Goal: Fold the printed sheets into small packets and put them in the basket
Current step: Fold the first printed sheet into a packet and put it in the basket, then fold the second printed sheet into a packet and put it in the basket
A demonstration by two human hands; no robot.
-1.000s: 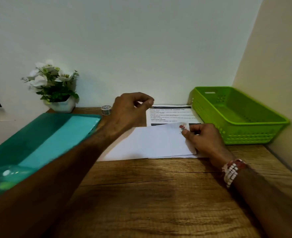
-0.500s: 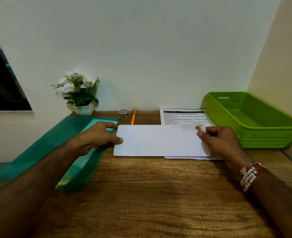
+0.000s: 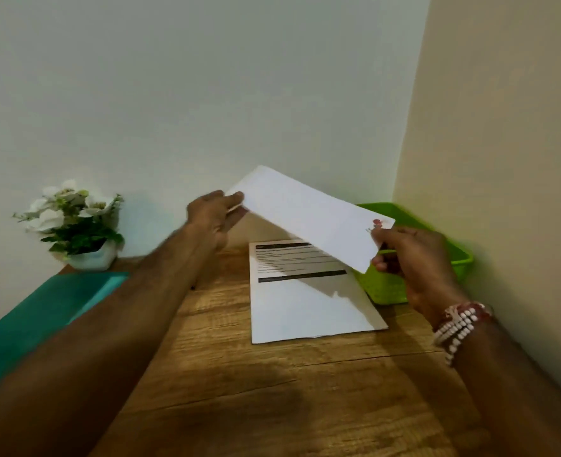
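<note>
A folded white sheet (image 3: 309, 216) hangs in the air above the desk, tilted down to the right. My left hand (image 3: 215, 216) pinches its left end between thumb and fingers. My right hand (image 3: 407, 255) grips its right end, near a small red mark on the paper. Below it a printed sheet (image 3: 305, 301) with black bars lies flat on the wooden desk (image 3: 272, 390). The green basket (image 3: 460, 255) stands at the right by the wall, mostly hidden behind the raised sheet and my right hand.
A teal folder (image 3: 41, 311) lies on the desk's left side. A white pot of artificial flowers (image 3: 74, 225) stands at the back left. Walls close off the back and the right side.
The folded sheet was lying on the desk under both hands; now both hands have lifted it off the desk, uncovering the printed sheet beneath.
</note>
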